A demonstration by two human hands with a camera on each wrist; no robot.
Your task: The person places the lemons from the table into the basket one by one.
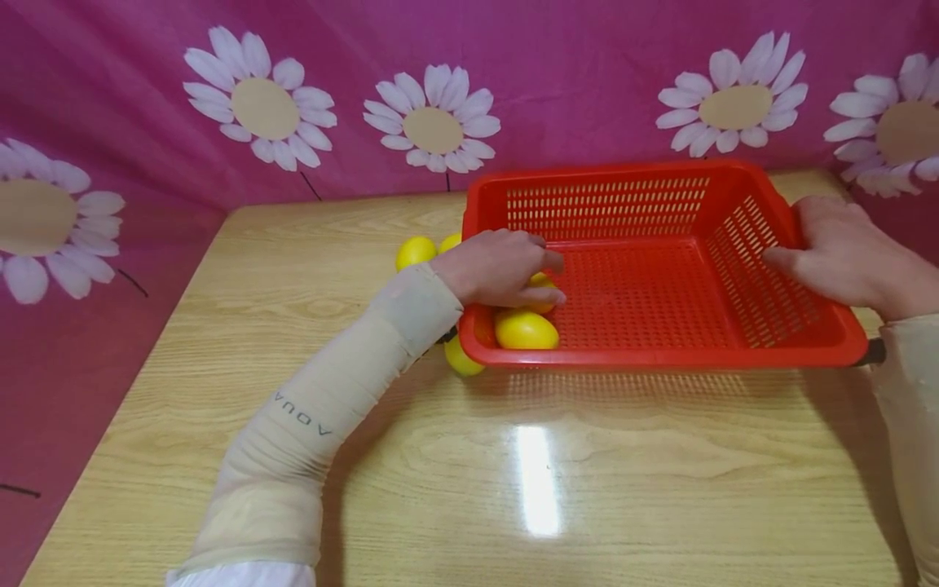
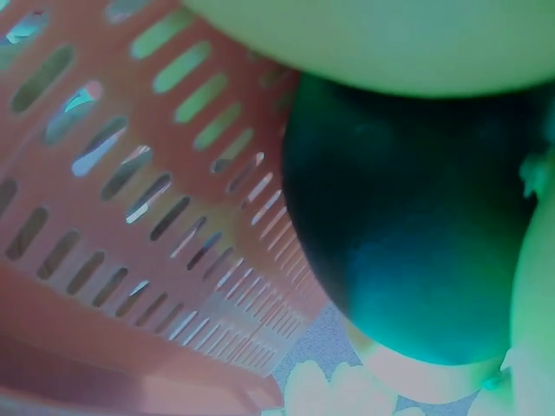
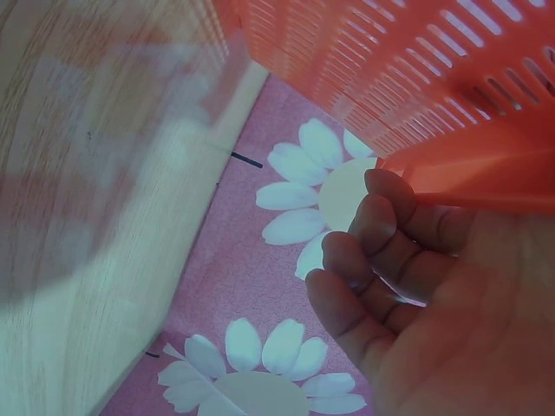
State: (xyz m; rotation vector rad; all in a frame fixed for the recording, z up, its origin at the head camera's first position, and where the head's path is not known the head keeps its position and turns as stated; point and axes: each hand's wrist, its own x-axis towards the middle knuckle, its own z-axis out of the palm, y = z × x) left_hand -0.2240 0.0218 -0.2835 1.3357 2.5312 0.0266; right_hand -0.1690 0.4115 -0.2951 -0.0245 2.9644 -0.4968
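Note:
A red plastic basket with slotted walls stands on the wooden table. My right hand grips its right rim, the thumb over the inside wall; in the right wrist view the curled fingers lie by the basket. My left hand reaches over the left rim, thumb and fingers around a yellow lemon, partly hidden beneath it. Another lemon lies inside at the front left corner. In the left wrist view, large rounded shapes beside the slotted wall are dark and off-colour.
Outside the basket's left end more lemons rest on the table, one close against the front left corner. A pink cloth with white daisies hangs behind and at the left of the table.

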